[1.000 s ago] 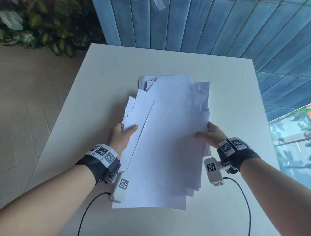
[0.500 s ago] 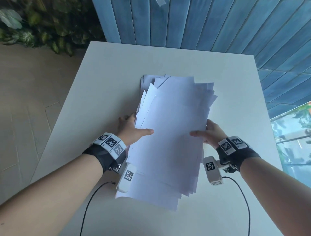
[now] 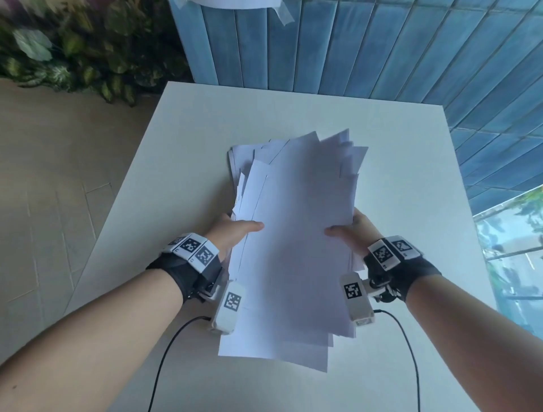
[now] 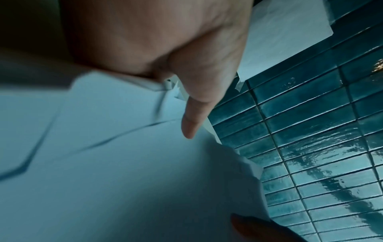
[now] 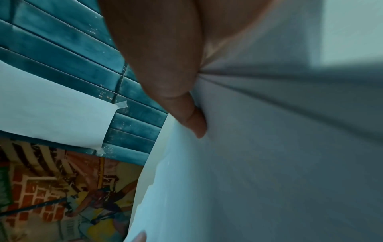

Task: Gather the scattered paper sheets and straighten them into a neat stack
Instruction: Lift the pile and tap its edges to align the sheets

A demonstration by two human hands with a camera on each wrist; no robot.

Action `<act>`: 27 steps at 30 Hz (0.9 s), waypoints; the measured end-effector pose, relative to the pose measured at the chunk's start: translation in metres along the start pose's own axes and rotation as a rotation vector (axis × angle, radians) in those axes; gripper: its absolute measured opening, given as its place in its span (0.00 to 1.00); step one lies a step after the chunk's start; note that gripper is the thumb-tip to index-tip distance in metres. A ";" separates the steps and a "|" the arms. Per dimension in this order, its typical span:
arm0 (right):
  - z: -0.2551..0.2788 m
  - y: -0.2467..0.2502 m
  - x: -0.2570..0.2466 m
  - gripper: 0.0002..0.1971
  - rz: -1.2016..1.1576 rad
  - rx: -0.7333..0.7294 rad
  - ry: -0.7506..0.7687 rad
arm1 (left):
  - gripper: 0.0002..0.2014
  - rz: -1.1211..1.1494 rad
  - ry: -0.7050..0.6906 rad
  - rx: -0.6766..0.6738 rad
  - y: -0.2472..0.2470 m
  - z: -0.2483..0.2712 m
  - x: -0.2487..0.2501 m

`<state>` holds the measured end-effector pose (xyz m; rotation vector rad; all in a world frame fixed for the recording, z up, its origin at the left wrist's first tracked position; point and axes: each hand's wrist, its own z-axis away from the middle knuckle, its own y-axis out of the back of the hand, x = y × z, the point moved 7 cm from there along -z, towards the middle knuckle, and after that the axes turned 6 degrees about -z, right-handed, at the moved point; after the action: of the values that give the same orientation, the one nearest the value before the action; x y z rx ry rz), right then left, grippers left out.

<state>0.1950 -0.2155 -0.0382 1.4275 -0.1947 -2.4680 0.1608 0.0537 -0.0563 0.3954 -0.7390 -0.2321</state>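
Observation:
A loose pile of white paper sheets (image 3: 296, 241) is held between both hands over the white table (image 3: 182, 141), its far end raised and its edges fanned unevenly. My left hand (image 3: 235, 232) grips the pile's left edge, thumb lying across the top sheet and fingers hidden beneath. My right hand (image 3: 351, 232) grips the right edge the same way. In the left wrist view my thumb (image 4: 192, 121) presses on the paper sheets (image 4: 124, 163). The right wrist view shows my thumb (image 5: 192, 121) pinching the paper sheets (image 5: 279, 147), which crease there.
Blue tiled wall (image 3: 382, 44) runs behind the table, with a sheet taped to it (image 3: 235, 3). Leafy plants (image 3: 73, 50) stand at the far left over a tiled floor (image 3: 44, 191). A window (image 3: 514, 250) lies to the right. Cables (image 3: 167, 353) trail from both wrist cameras.
Both hands have closed in on the pile's sides and tilted its far end up off the table. The spread sheets have drawn into a narrower pile.

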 end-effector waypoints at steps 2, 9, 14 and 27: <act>-0.001 0.007 0.007 0.17 -0.047 -0.009 -0.060 | 0.48 0.002 0.002 -0.040 0.002 -0.003 -0.006; 0.016 0.013 0.006 0.20 -0.297 -0.103 -0.075 | 0.56 -0.017 -0.054 -0.051 0.012 -0.002 -0.017; 0.022 0.022 -0.012 0.20 -0.398 -0.129 -0.032 | 0.37 0.125 -0.059 -0.205 0.021 0.006 -0.004; 0.026 0.044 -0.031 0.13 -0.049 0.017 0.156 | 0.27 -0.054 -0.397 0.009 0.027 0.028 0.037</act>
<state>0.1942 -0.2486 0.0116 1.6429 -0.1500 -2.3840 0.1698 0.0585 -0.0036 0.3821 -1.1203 -0.3640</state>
